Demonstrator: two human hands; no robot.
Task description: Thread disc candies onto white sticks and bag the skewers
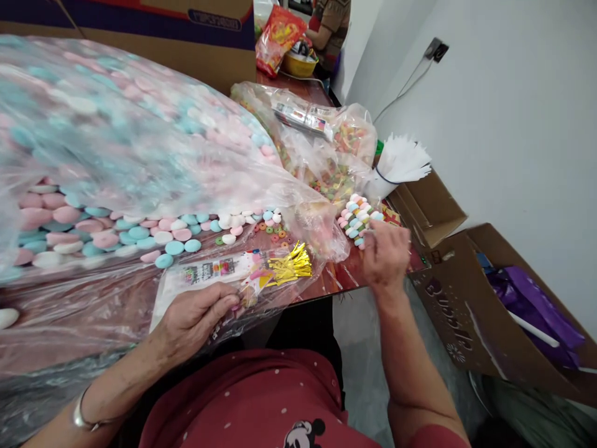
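My left hand is at the table's front edge, thumb and fingers pinched on a small printed plastic bag. Beneath lie more printed bags, with a bunch of gold twist ties on top. My right hand is curled closed at the near end of a stack of candy skewers in pink, white, blue and green. Whatever its fingers hold is hidden. Left of the stack, loose pastel candies and small ring candies lie on the table.
A big clear bag of pastel candies covers the left. Behind are a bag of ring candies, a cup of white sticks and a large carton. Open cardboard boxes stand right. Another person is at the far end.
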